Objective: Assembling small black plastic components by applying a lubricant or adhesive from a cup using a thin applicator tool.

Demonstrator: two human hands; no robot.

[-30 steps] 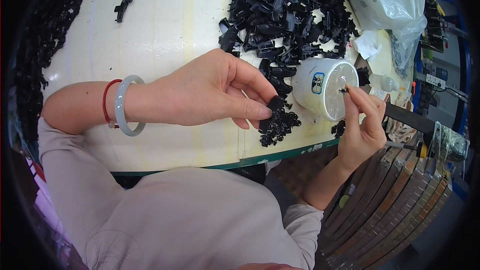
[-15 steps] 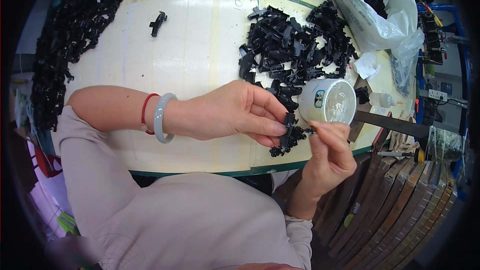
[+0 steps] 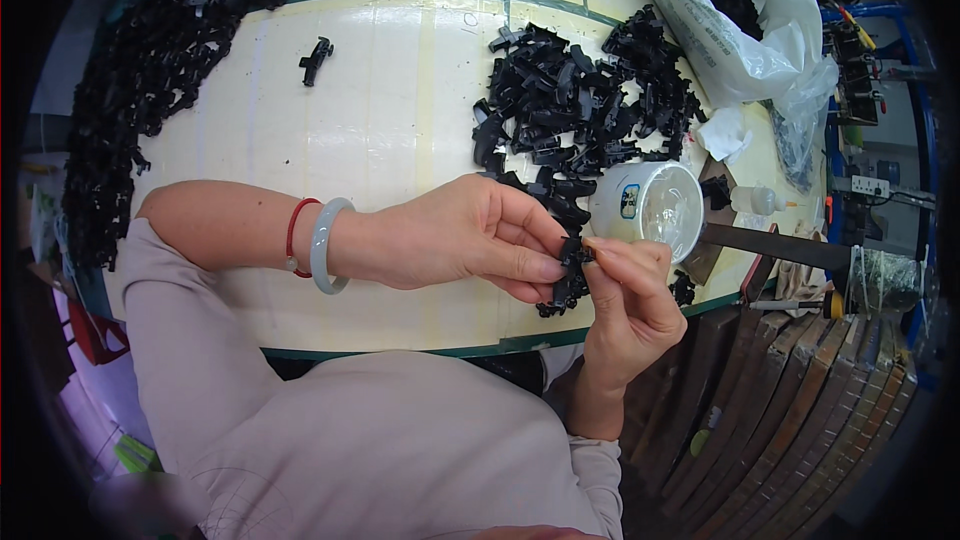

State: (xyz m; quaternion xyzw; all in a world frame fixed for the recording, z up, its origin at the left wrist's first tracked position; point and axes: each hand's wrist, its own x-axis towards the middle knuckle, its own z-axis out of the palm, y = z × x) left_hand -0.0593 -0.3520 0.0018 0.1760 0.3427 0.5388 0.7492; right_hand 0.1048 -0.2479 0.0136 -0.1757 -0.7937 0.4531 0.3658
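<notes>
Near the table's front edge, my left hand (image 3: 470, 240) pinches a black plastic part (image 3: 570, 278) between thumb and fingers. From the right, my right hand (image 3: 635, 300) has closed fingertips against that part's upper right side. The small black piece in its fingertips is now mostly hidden by them. Just beyond my hands lies a heap of black plastic parts (image 3: 560, 100). A white round tub (image 3: 620, 202) is tipped on its side, close above my right hand. A few small black pieces (image 3: 683, 288) show to the right of that hand.
A long pile of black parts (image 3: 150, 70) runs along the left side. One single black part (image 3: 316, 61) lies apart. At the far right stands a whitish plastic bag (image 3: 700, 30) with black parts inside. A dark flat bar (image 3: 775, 245) juts over the right edge.
My right hand has moved left, bringing its small black piece up against the part in my left hand. The left hand keeps its hold almost in place. The view has shifted slightly.
</notes>
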